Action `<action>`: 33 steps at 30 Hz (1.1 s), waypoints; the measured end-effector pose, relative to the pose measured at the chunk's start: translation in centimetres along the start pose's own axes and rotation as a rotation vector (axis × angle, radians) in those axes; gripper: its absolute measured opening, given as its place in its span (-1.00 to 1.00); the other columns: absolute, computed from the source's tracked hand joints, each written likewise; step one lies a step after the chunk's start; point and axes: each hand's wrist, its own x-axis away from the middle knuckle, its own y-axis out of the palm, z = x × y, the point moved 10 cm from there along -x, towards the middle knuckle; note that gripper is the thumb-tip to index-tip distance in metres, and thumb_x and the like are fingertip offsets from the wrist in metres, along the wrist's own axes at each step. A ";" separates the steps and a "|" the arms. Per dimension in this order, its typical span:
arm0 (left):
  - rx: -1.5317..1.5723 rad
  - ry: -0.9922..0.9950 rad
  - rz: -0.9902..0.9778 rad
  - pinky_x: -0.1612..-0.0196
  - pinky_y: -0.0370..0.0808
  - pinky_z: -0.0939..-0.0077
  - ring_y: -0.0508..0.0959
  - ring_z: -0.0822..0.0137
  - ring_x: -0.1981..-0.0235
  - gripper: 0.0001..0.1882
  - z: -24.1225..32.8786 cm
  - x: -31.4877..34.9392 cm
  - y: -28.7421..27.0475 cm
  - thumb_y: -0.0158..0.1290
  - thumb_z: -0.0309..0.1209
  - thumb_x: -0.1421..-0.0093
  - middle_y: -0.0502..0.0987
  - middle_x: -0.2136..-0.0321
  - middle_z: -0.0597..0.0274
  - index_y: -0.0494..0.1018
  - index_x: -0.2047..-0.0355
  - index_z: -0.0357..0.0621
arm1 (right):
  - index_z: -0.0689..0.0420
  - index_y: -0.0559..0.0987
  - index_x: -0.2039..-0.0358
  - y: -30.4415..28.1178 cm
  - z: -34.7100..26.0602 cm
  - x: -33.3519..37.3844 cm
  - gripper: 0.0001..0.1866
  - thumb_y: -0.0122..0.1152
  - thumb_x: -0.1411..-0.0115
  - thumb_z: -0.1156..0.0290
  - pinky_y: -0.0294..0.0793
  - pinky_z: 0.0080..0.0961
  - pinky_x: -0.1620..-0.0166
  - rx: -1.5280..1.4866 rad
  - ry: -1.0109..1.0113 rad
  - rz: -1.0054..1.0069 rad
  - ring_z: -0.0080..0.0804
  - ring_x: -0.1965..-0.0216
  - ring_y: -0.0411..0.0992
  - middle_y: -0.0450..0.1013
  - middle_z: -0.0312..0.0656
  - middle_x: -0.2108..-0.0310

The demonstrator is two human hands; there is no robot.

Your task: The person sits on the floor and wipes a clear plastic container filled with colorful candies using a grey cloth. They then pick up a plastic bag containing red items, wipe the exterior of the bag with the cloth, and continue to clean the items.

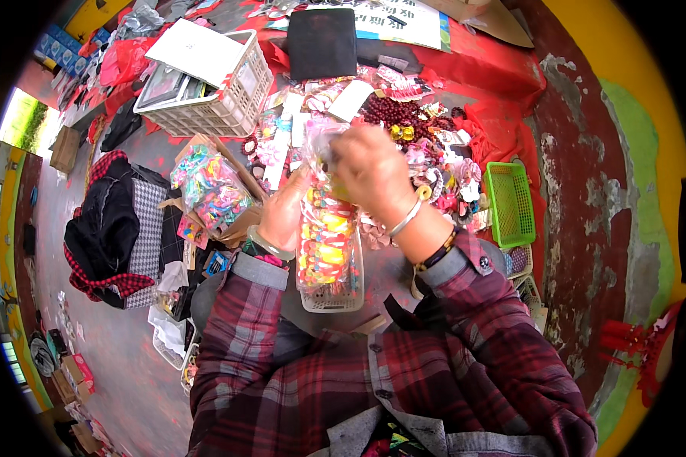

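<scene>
A clear plastic bag [329, 238] of small yellow, red and orange pieces stands in front of me, over a narrow white basket [333, 306]. The exact kind of the pieces cannot be made out. My left hand [283, 215] grips the bag's left edge near its upper part. At the bag's top, my right hand [375, 169] is closed with bent fingers on the crinkled plastic, slightly smeared by motion. Its fingertips are partly hidden behind the hand.
Beaded bracelets [395, 114] and hair ties lie heaped beyond my hands. A green basket [512, 204] stands at right, a large white crate [219, 107] at far left. Nearer on the left are a bag of colourful pieces [212, 183] and a black garment [105, 228].
</scene>
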 end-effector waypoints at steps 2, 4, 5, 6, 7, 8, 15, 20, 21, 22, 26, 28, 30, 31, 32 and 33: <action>0.038 -0.023 -0.016 -0.05 0.43 0.24 0.47 0.18 0.03 -0.54 -0.3 0.1 1.3 -0.31 -0.21 -0.38 0.38 -0.04 0.05 0.15 -0.17 -0.22 | 0.17 0.58 0.39 -1.0 3.7 -0.7 -0.79 0.15 0.12 0.61 0.48 -0.33 0.26 0.088 0.114 0.047 -0.13 0.35 0.44 0.46 -0.11 0.39; 0.006 0.007 0.071 -0.07 0.41 0.25 0.46 0.19 0.00 -0.52 0.0 0.1 -0.2 -0.31 -0.21 -0.38 0.36 -0.06 0.05 0.12 -0.19 -0.23 | 0.20 0.58 0.33 -2.1 7.9 -0.5 -0.77 0.13 0.07 0.61 0.46 -0.40 0.23 0.055 0.284 0.086 -0.21 0.31 0.47 0.47 -0.09 0.35; -0.010 0.022 0.115 -0.08 0.41 0.25 0.45 0.19 -0.01 -0.51 0.3 0.1 -1.2 -0.31 -0.20 -0.38 0.35 -0.07 0.05 0.11 -0.20 -0.23 | 0.21 0.58 0.30 -2.5 9.4 -0.2 -0.76 0.12 0.05 0.61 0.46 -0.43 0.21 -0.008 0.400 0.110 -0.25 0.30 0.47 0.48 -0.09 0.34; 0.016 -0.008 0.069 -0.07 0.41 0.26 0.46 0.21 0.00 -0.50 0.1 -0.3 -1.9 -0.31 -0.17 -0.37 0.36 -0.06 0.06 0.12 -0.19 -0.23 | 0.19 0.58 0.30 -3.2 9.0 -0.5 -0.77 0.13 0.04 0.60 0.45 -0.40 0.24 -0.059 0.431 0.149 -0.23 0.30 0.47 0.47 -0.10 0.34; 0.035 0.002 0.061 -0.07 0.41 0.25 0.46 0.19 0.00 -0.50 0.4 -0.4 -2.0 -0.31 -0.16 -0.37 0.37 -0.06 0.06 0.12 -0.19 -0.23 | 0.17 0.57 0.30 -4.2 8.2 -0.8 -0.77 0.14 0.04 0.58 0.45 -0.36 0.27 -0.108 0.464 0.185 -0.21 0.30 0.46 0.47 -0.12 0.34; 0.053 0.012 0.054 -0.06 0.42 0.24 0.46 0.18 0.00 -0.49 0.8 -0.6 -2.1 -0.30 -0.15 -0.37 0.37 -0.05 0.05 0.12 -0.19 -0.23 | 0.16 0.57 0.30 -4.3 7.5 -0.9 -0.77 0.15 0.04 0.58 0.45 -0.35 0.28 -0.118 0.433 0.202 -0.20 0.29 0.45 0.46 -0.14 0.33; -0.150 0.180 0.245 -0.05 0.40 0.32 0.47 0.21 0.07 -0.49 2.4 -0.9 -5.9 -0.29 -0.05 -0.35 0.46 0.09 0.07 0.21 -0.13 -0.15 | 0.14 0.57 0.29 0.6 -4.4 0.7 -0.69 0.22 0.15 0.63 0.47 -0.41 0.20 -0.272 -0.171 -0.106 -0.23 0.24 0.46 0.47 -0.16 0.26; -0.079 0.126 0.039 -0.01 0.41 0.45 0.46 0.38 0.06 -0.55 1.2 -0.3 -4.2 -0.30 -0.15 -0.36 0.45 0.07 0.12 0.28 -0.04 -0.24 | 0.12 0.57 0.32 2.8 -4.0 1.6 -0.71 0.21 0.16 0.57 0.48 -0.38 0.28 -0.206 -0.113 -0.151 -0.21 0.31 0.43 0.45 -0.20 0.34; -0.275 0.207 0.194 -0.02 0.41 0.43 0.48 0.37 0.08 -0.56 1.5 0.0 -4.1 -0.32 -0.17 -0.37 0.45 0.08 0.11 0.27 -0.04 -0.24 | 0.12 0.57 0.33 2.1 -3.1 0.9 -0.73 0.20 0.15 0.57 0.47 -0.38 0.28 -0.183 -0.095 -0.088 -0.20 0.32 0.43 0.45 -0.20 0.35; 0.071 0.011 0.037 -0.01 0.43 0.38 0.51 0.32 0.11 -0.55 0.0 -0.1 -0.2 -0.34 -0.16 -0.38 0.45 0.07 0.11 0.27 -0.05 -0.25 | 0.09 0.57 0.35 1.1 -2.1 0.3 -0.74 0.19 0.14 0.59 0.47 -0.37 0.29 -0.085 -0.089 -0.021 -0.20 0.33 0.43 0.45 -0.22 0.36; 0.085 -0.046 -0.015 -0.08 0.39 0.26 0.46 0.22 0.00 -0.49 -0.7 0.1 0.2 -0.33 -0.12 -0.37 0.38 -0.05 0.07 0.18 -0.17 -0.22 | 0.05 0.59 0.41 -0.1 5.7 0.0 -0.83 0.11 0.04 0.54 0.47 -0.32 0.28 0.158 0.166 0.085 -0.18 0.29 0.42 0.46 -0.18 0.39; 0.145 -0.028 -0.009 -0.08 0.40 0.25 0.47 0.20 0.01 -0.47 0.1 0.0 0.2 -0.34 -0.09 -0.37 0.38 -0.05 0.07 0.16 -0.18 -0.22 | 0.11 0.59 0.32 -0.6 10.5 0.9 -0.83 0.10 -0.06 0.52 0.46 -0.39 0.28 -0.014 0.410 0.120 -0.24 0.31 0.46 0.50 -0.16 0.34; 0.112 0.029 0.031 -0.07 0.41 0.25 0.47 0.20 0.01 -0.45 1.0 -0.4 -0.2 -0.35 -0.07 -0.37 0.38 -0.05 0.07 0.16 -0.18 -0.22 | 0.18 0.56 0.21 0.0 13.4 2.2 -0.80 0.08 -0.15 0.49 0.44 -0.53 0.28 -0.360 0.709 0.135 -0.44 0.32 0.45 0.51 -0.23 0.32; 0.095 0.060 0.056 -0.07 0.42 0.25 0.47 0.19 0.01 -0.45 1.5 -0.4 -0.6 -0.36 -0.06 -0.37 0.38 -0.05 0.07 0.16 -0.18 -0.22 | 0.21 0.54 0.15 0.1 13.0 2.1 -0.78 0.08 -0.19 0.48 0.41 -0.63 0.28 -0.528 0.782 0.123 -0.57 0.32 0.42 0.49 -0.30 0.31; 0.079 0.078 0.090 -0.05 0.43 0.24 0.48 0.19 0.02 -0.43 1.5 -0.4 -1.7 -0.36 -0.04 -0.37 0.39 -0.04 0.07 0.17 -0.17 -0.22 | 0.24 0.51 0.10 0.4 12.6 2.1 -0.75 0.08 -0.22 0.46 0.39 -0.73 0.27 -0.697 0.854 0.110 -0.71 0.32 0.39 0.48 -0.37 0.30; 0.091 0.079 0.092 -0.04 0.44 0.25 0.48 0.20 0.04 -0.45 1.5 -0.4 -1.6 -0.33 -0.06 -0.36 0.40 -0.03 0.08 0.18 -0.16 -0.21 | 0.23 0.51 0.08 0.3 11.7 1.6 -0.75 0.06 -0.23 0.47 0.39 -0.74 0.27 -0.775 0.822 0.111 -0.71 0.32 0.39 0.48 -0.37 0.29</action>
